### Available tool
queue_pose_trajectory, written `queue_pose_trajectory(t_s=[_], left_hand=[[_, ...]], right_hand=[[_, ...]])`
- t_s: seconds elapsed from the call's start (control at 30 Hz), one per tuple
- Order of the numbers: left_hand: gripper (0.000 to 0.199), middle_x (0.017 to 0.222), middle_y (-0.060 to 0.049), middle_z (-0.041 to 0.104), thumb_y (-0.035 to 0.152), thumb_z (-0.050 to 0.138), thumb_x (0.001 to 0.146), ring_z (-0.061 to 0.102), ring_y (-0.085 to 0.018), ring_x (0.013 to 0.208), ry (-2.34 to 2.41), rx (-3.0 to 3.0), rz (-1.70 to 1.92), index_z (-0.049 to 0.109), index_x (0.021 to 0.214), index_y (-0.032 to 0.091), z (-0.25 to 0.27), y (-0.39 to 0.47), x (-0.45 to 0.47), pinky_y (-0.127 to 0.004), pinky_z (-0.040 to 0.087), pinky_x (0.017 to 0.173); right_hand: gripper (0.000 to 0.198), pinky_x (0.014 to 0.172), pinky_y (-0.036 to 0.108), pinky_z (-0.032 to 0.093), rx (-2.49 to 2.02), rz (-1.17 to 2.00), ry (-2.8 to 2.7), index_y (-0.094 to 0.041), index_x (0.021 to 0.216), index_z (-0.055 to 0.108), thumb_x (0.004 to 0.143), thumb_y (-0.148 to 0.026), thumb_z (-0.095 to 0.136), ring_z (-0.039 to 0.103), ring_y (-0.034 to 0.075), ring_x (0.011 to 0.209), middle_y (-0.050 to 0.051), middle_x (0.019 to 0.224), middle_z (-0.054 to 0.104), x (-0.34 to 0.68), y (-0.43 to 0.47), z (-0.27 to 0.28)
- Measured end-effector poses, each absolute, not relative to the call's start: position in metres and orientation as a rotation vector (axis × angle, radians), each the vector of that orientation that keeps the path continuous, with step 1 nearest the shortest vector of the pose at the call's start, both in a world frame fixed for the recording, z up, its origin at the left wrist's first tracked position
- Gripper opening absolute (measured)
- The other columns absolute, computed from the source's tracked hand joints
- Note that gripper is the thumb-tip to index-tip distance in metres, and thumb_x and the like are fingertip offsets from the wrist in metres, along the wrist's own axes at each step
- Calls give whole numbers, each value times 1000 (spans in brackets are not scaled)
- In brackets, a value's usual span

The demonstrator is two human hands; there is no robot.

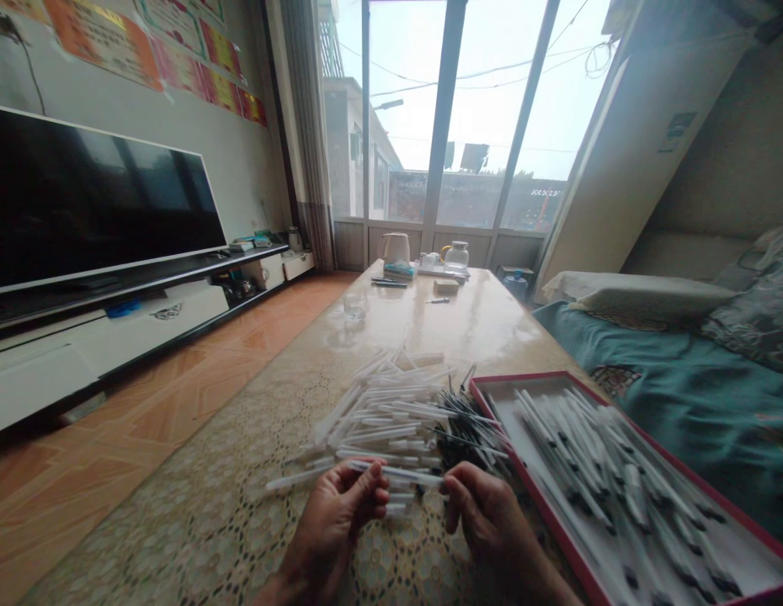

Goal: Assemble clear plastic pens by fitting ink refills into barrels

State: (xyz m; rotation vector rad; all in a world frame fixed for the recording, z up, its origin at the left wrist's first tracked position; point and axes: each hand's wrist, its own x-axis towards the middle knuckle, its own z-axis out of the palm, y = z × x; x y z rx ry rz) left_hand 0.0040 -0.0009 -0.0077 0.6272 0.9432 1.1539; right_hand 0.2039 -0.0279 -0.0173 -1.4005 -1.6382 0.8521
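Between my two hands lies a whitish translucent pen barrel (413,476), held nearly level above the table. My left hand (341,505) pinches its left part between thumb and fingers. At the right end, the closed fingers of my right hand (483,505) meet the barrel; whether they also grip a smaller part is hidden. Just beyond spreads a loose pile of similar clear barrels (385,412). Thin black-tipped pen refills (471,421) are heaped to the right of that pile. A pink-edged box (530,488) beside my right hand holds many pens (593,454) with dark ends.
The long table (240,505) has a patterned cover. A drinking glass (354,310), a small box (445,287), a glass jug (456,255) and a tissue pack (399,269) stand farther back. A sofa (619,370) flanks the right side, a TV cabinet (145,332) the left.
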Motion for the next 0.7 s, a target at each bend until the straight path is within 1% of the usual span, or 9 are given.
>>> queue_pose_trajectory(t_s=[0.13, 0.2, 0.27, 0.3, 0.37, 0.47, 0.57, 0.63, 0.7], left_hand=[[37, 56, 1, 69, 34, 93, 44, 61, -9, 49, 984, 576, 1209, 73, 67, 14, -4, 3, 1, -15, 51, 48], [40, 57, 1, 70, 35, 94, 40, 61, -9, 49, 992, 561, 1222, 73, 67, 14, -3, 4, -1, -15, 51, 48], [39, 57, 1, 70, 34, 94, 41, 61, -9, 49, 989, 557, 1218, 73, 66, 13, -3, 4, 0, -15, 52, 47], [37, 57, 1, 69, 33, 94, 43, 61, -9, 49, 983, 559, 1210, 73, 66, 13, -3, 3, 1, -15, 52, 47], [35, 57, 0, 69, 31, 94, 46, 61, -8, 48, 967, 566, 1192, 74, 67, 12, -3, 1, 3, -14, 52, 46], [32, 56, 0, 69, 28, 93, 49, 61, -9, 47, 948, 569, 1179, 74, 69, 11, -4, -1, 6, -15, 52, 46], [22, 57, -1, 69, 17, 89, 58, 63, -10, 47, 970, 536, 1203, 73, 71, 10, -3, 1, 4, -15, 54, 45], [12, 57, -1, 70, 8, 81, 67, 64, -9, 46, 1001, 493, 1251, 72, 73, 11, -1, 4, -1, -15, 55, 44], [10, 57, 0, 70, 2, 70, 77, 64, -8, 44, 1034, 447, 1318, 70, 77, 11, 2, 9, -6, -14, 54, 43]], right_hand=[[37, 41, 21, 34, -1397, 935, -1553, -18, 82, 56, 92, -53, 44, 49, 11, 42, 2, 63, 66, 206, -28, -15], [34, 42, 22, 37, -1406, 903, -1540, -17, 91, 57, 90, -50, 49, 52, 13, 45, 2, 63, 66, 207, -27, -17], [35, 45, 23, 40, -1409, 844, -1551, -16, 97, 59, 88, -49, 52, 56, 15, 50, 2, 61, 65, 208, -26, -20], [37, 45, 23, 40, -1402, 835, -1547, -16, 96, 60, 88, -51, 52, 55, 15, 49, 2, 61, 64, 208, -26, -22], [40, 42, 22, 38, -1377, 859, -1526, -17, 88, 61, 89, -55, 49, 51, 13, 44, 1, 61, 62, 206, -25, -26], [41, 39, 21, 35, -1342, 918, -1513, -18, 81, 58, 89, -57, 47, 46, 10, 39, 0, 61, 60, 203, -25, -27], [36, 43, 22, 38, -1351, 893, -1534, -19, 77, 55, 89, -52, 48, 48, 12, 44, -1, 62, 59, 204, -26, -19], [31, 48, 23, 40, -1384, 813, -1526, -20, 75, 54, 89, -47, 51, 51, 13, 51, -1, 63, 57, 209, -27, -12], [26, 50, 23, 39, -1422, 722, -1466, -21, 73, 53, 88, -42, 52, 49, 14, 54, -2, 61, 53, 218, -26, -4]])
